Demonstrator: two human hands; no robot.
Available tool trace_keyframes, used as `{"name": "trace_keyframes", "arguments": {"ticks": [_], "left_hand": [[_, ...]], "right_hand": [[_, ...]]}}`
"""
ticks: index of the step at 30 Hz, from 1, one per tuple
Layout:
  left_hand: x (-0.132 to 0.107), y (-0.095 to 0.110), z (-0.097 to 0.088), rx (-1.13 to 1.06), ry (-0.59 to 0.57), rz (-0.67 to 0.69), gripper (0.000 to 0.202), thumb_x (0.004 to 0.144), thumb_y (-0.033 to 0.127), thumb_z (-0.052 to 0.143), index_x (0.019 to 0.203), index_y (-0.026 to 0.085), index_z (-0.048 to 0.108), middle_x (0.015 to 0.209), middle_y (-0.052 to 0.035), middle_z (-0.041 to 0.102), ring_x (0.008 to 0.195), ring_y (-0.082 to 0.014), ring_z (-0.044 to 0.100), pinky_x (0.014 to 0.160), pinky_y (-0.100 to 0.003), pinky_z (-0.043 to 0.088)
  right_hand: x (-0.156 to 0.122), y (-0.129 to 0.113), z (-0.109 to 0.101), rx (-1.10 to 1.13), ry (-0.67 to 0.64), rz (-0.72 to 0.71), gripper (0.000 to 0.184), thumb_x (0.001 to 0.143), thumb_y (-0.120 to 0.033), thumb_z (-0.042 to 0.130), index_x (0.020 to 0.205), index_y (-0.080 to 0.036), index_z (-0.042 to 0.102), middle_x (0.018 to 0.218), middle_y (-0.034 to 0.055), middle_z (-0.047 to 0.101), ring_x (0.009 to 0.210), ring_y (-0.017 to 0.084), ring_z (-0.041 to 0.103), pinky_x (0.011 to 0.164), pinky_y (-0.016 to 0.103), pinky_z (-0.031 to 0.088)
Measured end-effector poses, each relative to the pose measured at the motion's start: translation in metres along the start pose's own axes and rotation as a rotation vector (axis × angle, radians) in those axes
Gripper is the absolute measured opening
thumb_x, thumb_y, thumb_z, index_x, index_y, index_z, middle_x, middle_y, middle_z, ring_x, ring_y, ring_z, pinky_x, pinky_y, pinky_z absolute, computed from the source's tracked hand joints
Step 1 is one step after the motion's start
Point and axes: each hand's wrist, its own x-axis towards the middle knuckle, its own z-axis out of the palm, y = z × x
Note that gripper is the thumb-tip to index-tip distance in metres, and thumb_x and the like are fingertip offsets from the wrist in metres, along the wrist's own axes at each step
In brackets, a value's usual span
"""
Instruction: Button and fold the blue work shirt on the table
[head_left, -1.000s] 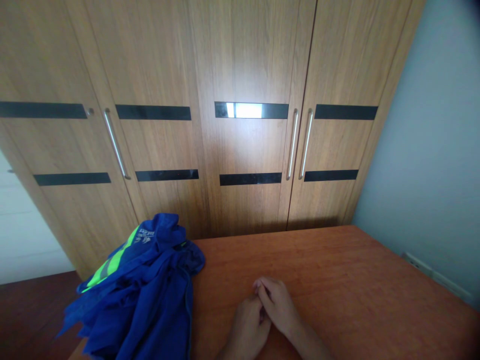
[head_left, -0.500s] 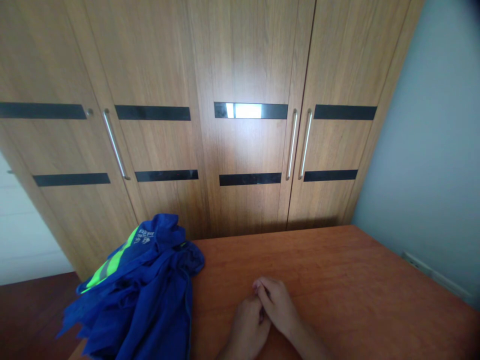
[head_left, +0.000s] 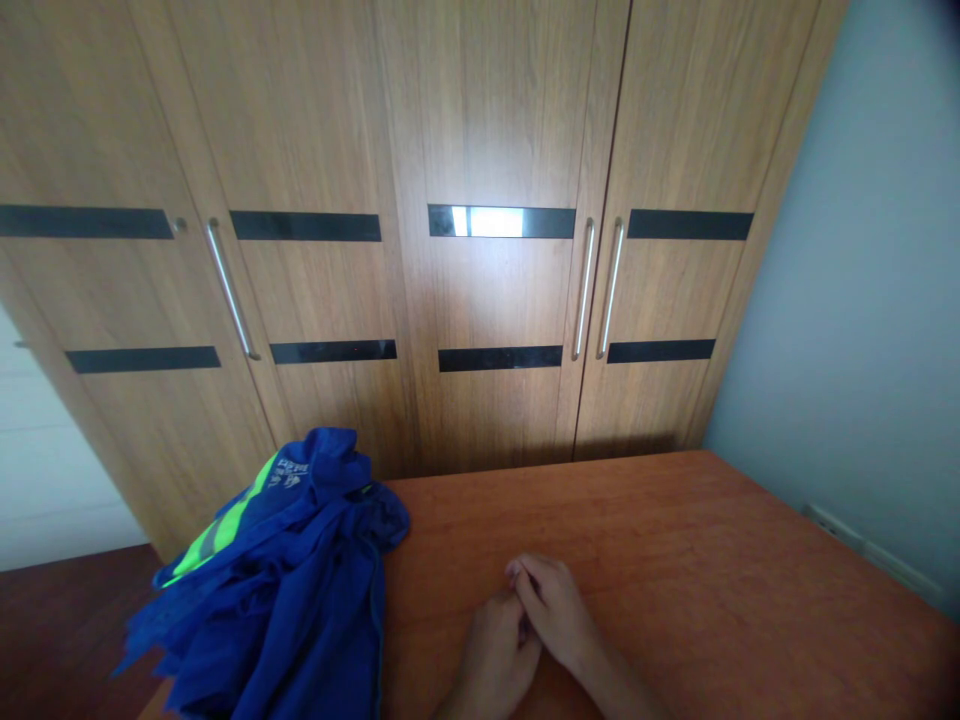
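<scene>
My left hand [head_left: 495,645] and my right hand [head_left: 556,605] are clasped together low in the middle of the head view, over the reddish-brown wooden table [head_left: 675,560]. The right hand's fingers are folded over the left hand's fingertips. Both hands are closed, and no object shows in them; the inside of the clasp is hidden. To their left, apart from them, a crumpled blue garment [head_left: 300,590] with a yellow-green and grey reflective stripe and pale lettering lies heaped over the table's left edge.
Behind the table stands a wooden wardrobe [head_left: 495,420] with black strips and metal handles, its doors closed. On the right is a pale wall [head_left: 862,330] with a socket strip [head_left: 847,535] low by the table. Dark floor [head_left: 67,620] shows at the lower left.
</scene>
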Motion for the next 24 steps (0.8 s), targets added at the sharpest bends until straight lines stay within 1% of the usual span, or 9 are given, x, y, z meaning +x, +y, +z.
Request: {"name": "trace_keyframes", "arguments": {"ticks": [6,11,16,21,24], "left_hand": [[0.0003,0.0041,-0.0007,-0.017,-0.006,-0.028,0.030,0.074,0.006,0.043,0.090,0.015,0.067,0.083,-0.0057,0.070,0.072,-0.0161,0.061,0.064,-0.024,0.040],[0.0005,0.0040,-0.0014,-0.010,-0.012,-0.014,0.030,0.071,0.005,0.043,0.086,0.015,0.067,0.082,-0.0055,0.070,0.071,-0.0161,0.061,0.063,-0.024,0.039],[0.0006,0.0045,-0.0026,0.018,-0.014,-0.023,0.031,0.071,0.006,0.043,0.090,0.015,0.067,0.085,-0.0066,0.069,0.074,-0.0173,0.061,0.065,-0.025,0.040],[0.0000,0.0052,-0.0025,0.000,-0.012,-0.020,0.027,0.072,0.006,0.043,0.085,0.015,0.066,0.080,-0.0049,0.068,0.068,-0.0156,0.059,0.060,-0.024,0.037],[0.0000,0.0038,-0.0014,-0.019,-0.005,-0.016,0.027,0.074,0.006,0.043,0.086,0.015,0.065,0.081,-0.0048,0.069,0.069,-0.0151,0.060,0.061,-0.024,0.037]], "right_hand": [[-0.0001,-0.0026,-0.0010,0.007,0.005,0.003,0.031,0.092,-0.024,0.037,0.079,-0.019,0.064,0.077,0.0029,0.067,0.074,0.015,0.062,0.071,0.025,0.043],[-0.0004,-0.0028,-0.0012,0.002,0.011,0.004,0.031,0.092,-0.023,0.037,0.080,-0.020,0.065,0.076,0.0031,0.067,0.073,0.016,0.062,0.070,0.025,0.043],[-0.0001,-0.0010,-0.0005,-0.004,0.007,-0.002,0.031,0.092,-0.022,0.037,0.080,-0.020,0.065,0.075,0.0024,0.067,0.073,0.015,0.062,0.070,0.024,0.043],[0.0000,0.0000,0.0007,-0.010,0.011,0.004,0.030,0.093,-0.023,0.037,0.079,-0.020,0.064,0.076,0.0024,0.067,0.073,0.016,0.062,0.071,0.024,0.042],[-0.0002,-0.0012,0.0003,-0.006,0.008,0.002,0.031,0.093,-0.023,0.036,0.078,-0.020,0.063,0.075,0.0024,0.066,0.072,0.015,0.061,0.070,0.024,0.042]]}}
